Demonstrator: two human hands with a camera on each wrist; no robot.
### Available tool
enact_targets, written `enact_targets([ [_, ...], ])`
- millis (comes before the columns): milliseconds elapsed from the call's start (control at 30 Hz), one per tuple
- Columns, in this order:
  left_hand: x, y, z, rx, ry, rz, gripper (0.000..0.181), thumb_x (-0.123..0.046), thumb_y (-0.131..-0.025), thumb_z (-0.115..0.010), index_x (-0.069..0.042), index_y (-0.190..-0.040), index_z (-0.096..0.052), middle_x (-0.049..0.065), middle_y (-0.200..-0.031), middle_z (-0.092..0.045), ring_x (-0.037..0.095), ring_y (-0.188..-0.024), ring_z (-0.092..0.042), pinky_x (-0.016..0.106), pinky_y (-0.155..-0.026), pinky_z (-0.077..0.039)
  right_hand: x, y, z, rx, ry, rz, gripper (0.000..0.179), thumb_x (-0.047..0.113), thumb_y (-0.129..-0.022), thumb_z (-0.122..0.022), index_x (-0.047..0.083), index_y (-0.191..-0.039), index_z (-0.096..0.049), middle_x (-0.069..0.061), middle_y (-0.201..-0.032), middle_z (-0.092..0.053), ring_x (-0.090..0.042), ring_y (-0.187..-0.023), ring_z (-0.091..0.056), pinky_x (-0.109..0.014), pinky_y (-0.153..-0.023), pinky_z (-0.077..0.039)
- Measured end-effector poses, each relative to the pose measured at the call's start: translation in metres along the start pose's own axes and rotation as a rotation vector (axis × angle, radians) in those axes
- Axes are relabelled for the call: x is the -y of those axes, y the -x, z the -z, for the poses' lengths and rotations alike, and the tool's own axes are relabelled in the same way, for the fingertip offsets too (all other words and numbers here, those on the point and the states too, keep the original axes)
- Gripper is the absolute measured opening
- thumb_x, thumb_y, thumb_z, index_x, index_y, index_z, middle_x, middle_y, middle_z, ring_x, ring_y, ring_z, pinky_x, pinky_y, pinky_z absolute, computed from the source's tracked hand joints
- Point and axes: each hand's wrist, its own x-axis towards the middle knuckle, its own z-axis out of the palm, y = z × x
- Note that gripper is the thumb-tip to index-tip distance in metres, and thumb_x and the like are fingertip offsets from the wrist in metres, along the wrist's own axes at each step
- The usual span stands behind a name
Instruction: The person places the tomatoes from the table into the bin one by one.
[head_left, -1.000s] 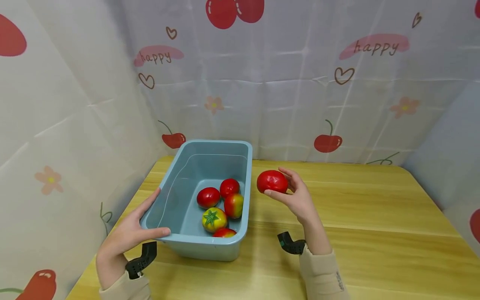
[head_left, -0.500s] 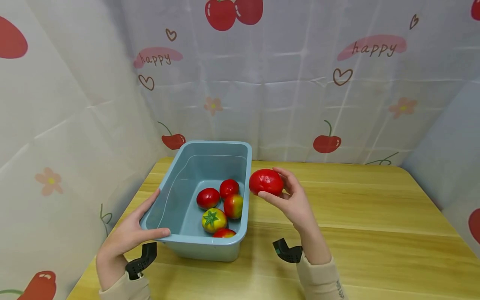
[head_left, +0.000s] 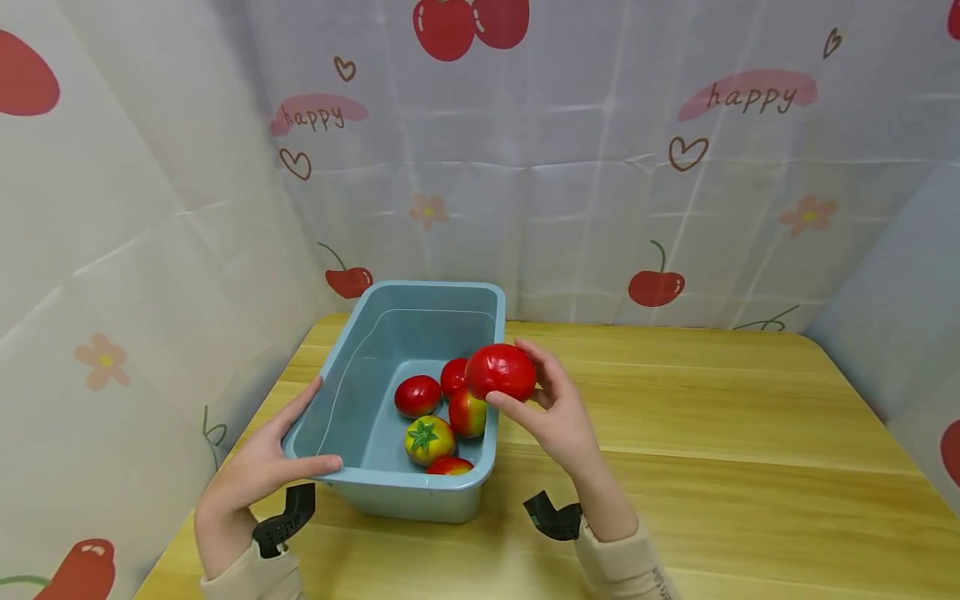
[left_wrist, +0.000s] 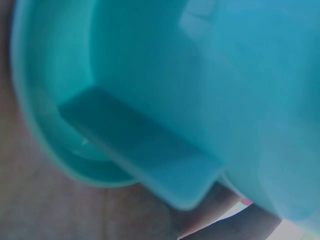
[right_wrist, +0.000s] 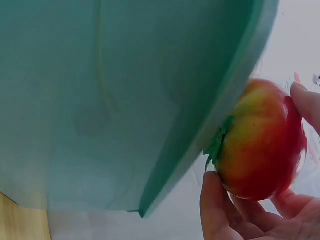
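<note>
My right hand (head_left: pixel 555 412) holds a glossy red tomato (head_left: pixel 501 372) between thumb and fingers, over the right rim of a blue plastic bin (head_left: pixel 405 497). In the right wrist view the tomato (right_wrist: pixel 262 145) shows a yellow side and a green leafy top turned toward the bin's wall. My left hand (head_left: pixel 258 467) grips the bin's near left corner, thumb lying over the front rim; the other fingers are partly hidden. Several tomatoes lie inside the bin, among them a yellow one (head_left: pixel 429 440) with a green star-shaped top and a red one (head_left: pixel 417 396).
Beneath the bin is a light wooden table (head_left: pixel 712 450) that stretches off to the right. A white curtain (head_left: pixel 570 192) printed with cherries and hearts hangs behind it and along the sides. Each wrist carries a black camera mount (head_left: pixel 553 517).
My right hand has moved left with the tomato, from beside the bin to over its right rim. The left hand and the bin have stayed in place.
</note>
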Motion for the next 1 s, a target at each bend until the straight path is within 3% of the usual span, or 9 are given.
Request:
enact_targets([
  [500,0.0,-0.001,0.0,0.001,0.005,0.01,0.097,-0.018,-0.077,-0.078,-0.025,-0.152,-0.016,0.012,-0.151,-0.022,0.033,-0.122,-0.037,0.02,-0.085,-0.041,-0.003,0.006,-0.029,0.032,0.081,-0.008,0.065,0.027,-0.077,-0.078,0.029,-0.135,-0.047,0.004,-0.132,-0.049,-0.022,-0.117,-0.047,-0.04,-0.082,-0.05],
  [800,0.0,-0.001,0.0,0.006,0.017,0.029,0.097,-0.017,-0.078,-0.077,-0.026,-0.152,-0.016,0.014,-0.151,-0.021,0.034,-0.12,-0.037,0.026,-0.084,-0.043,-0.004,0.01,-0.042,0.068,0.278,0.03,0.07,0.038,-0.076,-0.077,0.029,-0.137,-0.046,0.007,-0.134,-0.047,-0.019,-0.118,-0.045,-0.042,-0.082,-0.05],
  [1000,0.001,-0.001,0.0,0.007,0.026,0.022,0.097,-0.016,-0.078,-0.077,-0.024,-0.152,-0.016,0.015,-0.151,-0.021,0.035,-0.12,-0.037,0.026,-0.084,-0.044,-0.004,0.011,-0.041,0.08,0.324,0.072,0.069,0.034,-0.078,-0.076,0.023,-0.139,-0.046,0.006,-0.138,-0.046,-0.021,-0.124,-0.043,-0.047,-0.09,-0.045],
])
